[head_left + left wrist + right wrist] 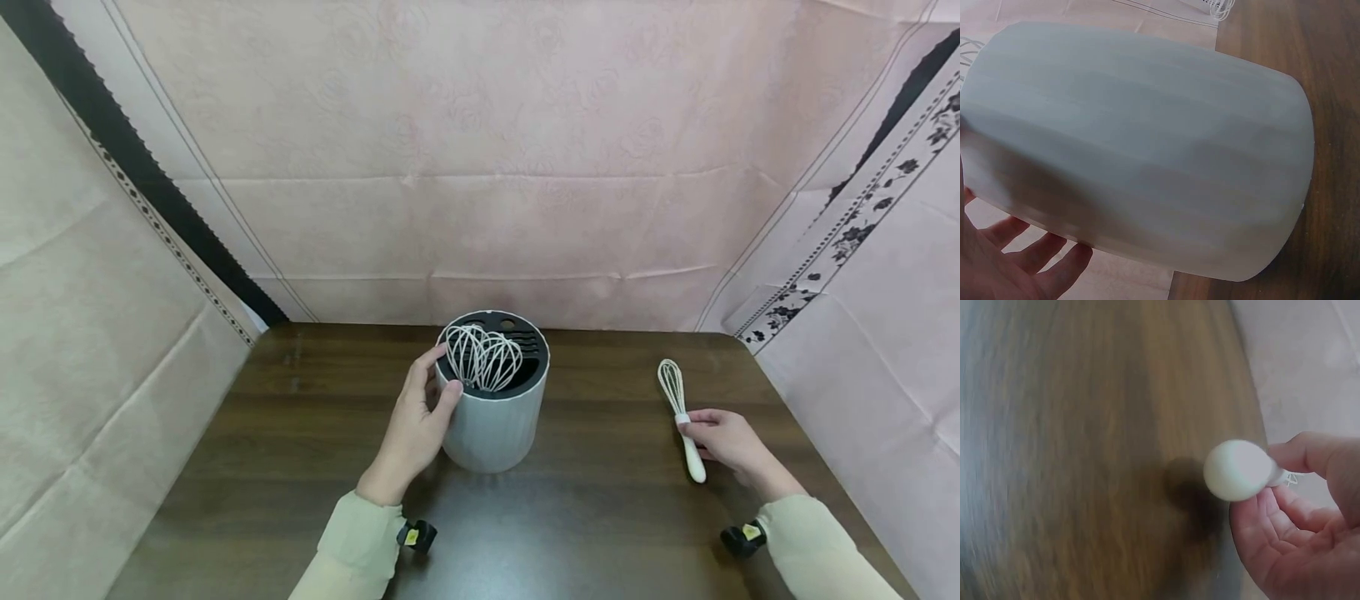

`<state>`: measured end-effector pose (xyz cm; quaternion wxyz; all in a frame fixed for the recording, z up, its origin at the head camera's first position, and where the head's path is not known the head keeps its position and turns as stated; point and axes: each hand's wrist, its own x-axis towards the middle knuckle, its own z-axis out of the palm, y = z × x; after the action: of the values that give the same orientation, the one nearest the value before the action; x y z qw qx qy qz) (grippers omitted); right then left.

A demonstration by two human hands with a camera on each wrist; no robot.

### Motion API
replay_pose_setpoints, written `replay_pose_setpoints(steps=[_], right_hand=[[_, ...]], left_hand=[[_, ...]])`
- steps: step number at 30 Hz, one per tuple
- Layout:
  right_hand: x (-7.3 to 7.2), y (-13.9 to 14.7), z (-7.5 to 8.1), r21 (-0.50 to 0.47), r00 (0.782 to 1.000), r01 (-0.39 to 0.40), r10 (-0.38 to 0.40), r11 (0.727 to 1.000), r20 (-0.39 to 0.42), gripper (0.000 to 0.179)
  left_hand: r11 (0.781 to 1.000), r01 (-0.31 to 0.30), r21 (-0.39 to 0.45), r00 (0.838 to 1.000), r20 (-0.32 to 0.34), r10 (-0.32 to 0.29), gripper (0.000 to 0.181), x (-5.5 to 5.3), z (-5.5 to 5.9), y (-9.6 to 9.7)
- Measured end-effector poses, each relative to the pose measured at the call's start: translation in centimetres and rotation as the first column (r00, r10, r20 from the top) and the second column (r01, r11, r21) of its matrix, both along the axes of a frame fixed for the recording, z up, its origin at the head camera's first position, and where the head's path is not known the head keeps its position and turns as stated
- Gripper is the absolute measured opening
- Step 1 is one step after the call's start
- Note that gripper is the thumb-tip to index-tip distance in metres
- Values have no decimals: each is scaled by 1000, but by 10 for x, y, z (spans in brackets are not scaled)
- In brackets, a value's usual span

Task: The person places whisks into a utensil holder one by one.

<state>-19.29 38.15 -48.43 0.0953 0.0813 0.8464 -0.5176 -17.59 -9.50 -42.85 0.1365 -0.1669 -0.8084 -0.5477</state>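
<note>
A pale grey utensil holder (491, 432) stands upright on the table, with a slotted black insert (525, 337) in its top. A large white wire whisk (480, 358) has its loops sticking up out of the insert's opening. My left hand (412, 423) holds the utensil holder near its rim from the left, thumb in front; the left wrist view shows fingers (1063, 269) along its side. At the right, my right hand (726, 440) pinches a small whisk (691, 454) below its wires. In the right wrist view, the whisk's rounded handle end (1238, 470) faces the camera.
The dark brown wooden table (570, 517) has its far edge just behind the utensil holder. A pale cloth (525, 167) hangs behind it, and further cloths (885, 317) flank both sides. A dark wrist camera (742, 540) sits at each sleeve cuff.
</note>
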Motion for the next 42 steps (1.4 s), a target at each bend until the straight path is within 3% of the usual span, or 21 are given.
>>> replay_pose_setpoints(steps=[8,12,18,23,26,35,42], right_hand=[[1,-21,16,-104,999,-35,34,994,-9,59],[3,-33,29,-217,999,-37,33,975,-20,62],[4,-54,51,-423,999,-36,27,905,-26,57],[3,-73,68,-562,996,-85,56,823,-68,28],[2,-82,77,-594,991,-131,84,793,-106,20],[0,-108,103,-601,977,-202,115,773,-180,26],[-1,-130,121,-639,959,-236,67,732,-276,19]], left_hand=[[1000,9,-7,1000,-1,-9,52,-1,-1,-1],[1000,2,-5,1000,-7,-2,53,-1,0,0],[1000,-1,-6,1000,-8,1,52,-1,-1,-1],[1000,-9,-12,1000,6,9,52,-1,-1,0],[1000,-9,-11,1000,4,9,52,0,0,0],[1000,1,-3,1000,4,-1,53,-1,-1,0],[1000,-1,-8,1000,2,1,52,-1,0,0]])
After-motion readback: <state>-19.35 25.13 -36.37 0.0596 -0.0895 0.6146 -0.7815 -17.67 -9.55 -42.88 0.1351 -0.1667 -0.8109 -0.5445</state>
